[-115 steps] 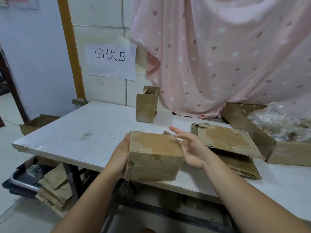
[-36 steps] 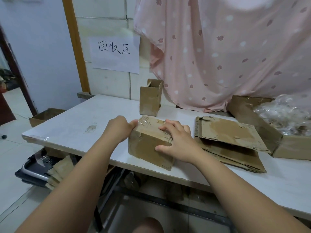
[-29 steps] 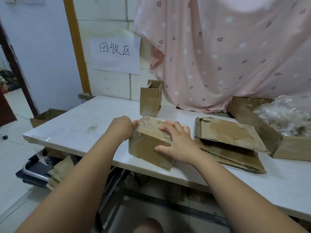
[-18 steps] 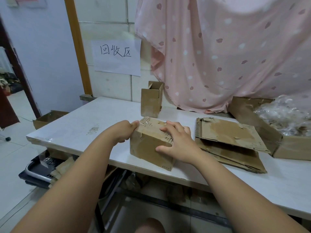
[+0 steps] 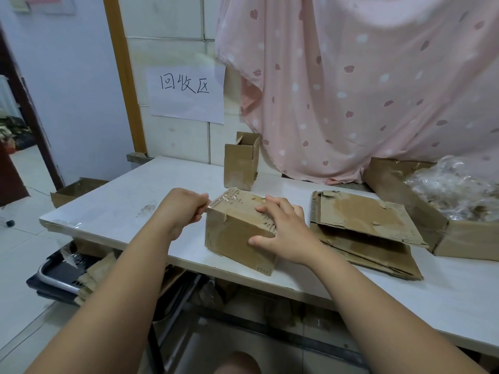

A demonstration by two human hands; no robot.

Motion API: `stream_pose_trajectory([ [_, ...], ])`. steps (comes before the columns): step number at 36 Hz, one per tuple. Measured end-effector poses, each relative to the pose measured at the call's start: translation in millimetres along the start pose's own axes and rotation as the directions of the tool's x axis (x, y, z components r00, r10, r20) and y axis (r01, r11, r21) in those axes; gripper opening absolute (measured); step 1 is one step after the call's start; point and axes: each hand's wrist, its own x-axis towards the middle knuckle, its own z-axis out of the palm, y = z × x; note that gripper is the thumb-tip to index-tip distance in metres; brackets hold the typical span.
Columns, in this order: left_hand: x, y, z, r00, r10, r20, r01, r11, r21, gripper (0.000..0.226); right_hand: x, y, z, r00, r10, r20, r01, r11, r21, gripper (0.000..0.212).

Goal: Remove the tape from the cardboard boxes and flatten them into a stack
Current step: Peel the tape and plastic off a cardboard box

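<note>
The left hand [image 5: 186,209] pinches the end of the clear tape [image 5: 216,204] between curled fingers, at the top left edge of one closed box [image 5: 232,238]. The right hand [image 5: 286,233] presses this box with spread fingers on top and the thumb on the front face. The box stands close to the front edge of the table [image 5: 113,201]. Left of the pinch, the table top is bare until its corner. Behind the hands stands one small upright box [image 5: 240,166]. Just right of the right hand lies one stack of flattened boxes [image 5: 364,233].
</note>
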Motion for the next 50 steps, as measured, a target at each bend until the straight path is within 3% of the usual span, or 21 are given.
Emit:
stream_pose_trajectory([
  [3,-4,-14,-7,0.993,0.014,0.12,0.013,0.976,-0.22,0.02,1,0,0,1.0,-0.001,0.005,0.001,1.0,0.009,0.068],
  [6,-7,-26,-3,0.99,0.025,0.139,0.029,0.928,-0.372,0.022,1,1,0,1.0,-0.005,0.008,0.005,1.0,0.016,0.068],
  [13,-9,-42,3,0.981,0.11,0.16,-0.011,0.852,-0.523,0.021,1,7,-7,0.998,-0.058,0.034,0.056,0.997,0.053,0.065],
  [18,-19,-43,11,0.963,0.269,-0.018,-0.262,0.917,-0.299,0.024,4,13,-15,0.991,-0.089,0.102,0.078,0.992,0.103,0.06],
  [23,-26,-46,25,0.891,0.401,-0.212,-0.421,0.905,-0.056,0.021,7,20,-19,0.986,-0.108,0.128,0.092,0.988,0.128,0.061],
  [29,-25,-40,28,0.77,0.604,-0.205,-0.558,0.794,0.242,0.021,7,24,-23,0.973,-0.142,0.179,0.118,0.983,0.138,0.061],
  [32,-20,-34,23,0.842,0.527,-0.116,-0.502,0.844,0.19,0.024,7,24,-22,0.974,-0.148,0.169,0.123,0.981,0.15,0.061],
  [35,-19,-38,18,0.94,0.332,-0.079,-0.34,0.93,-0.137,0.024,6,25,-20,0.978,-0.148,0.149,0.126,0.981,0.149,0.061],
  [38,-23,-46,12,0.968,0.251,0.028,-0.231,0.923,-0.307,0.023,7,23,-19,0.98,-0.143,0.14,0.122,0.982,0.144,0.062],
  [43,-34,-52,12,0.969,0.248,0.01,-0.228,0.904,-0.363,0.02,6,22,-20,0.98,-0.132,0.148,0.109,0.982,0.152,0.061],
  [50,-39,-52,25,0.927,0.338,-0.162,-0.37,0.897,-0.242,0.02,4,26,-20,0.98,-0.132,0.149,0.106,0.98,0.171,0.06],
])
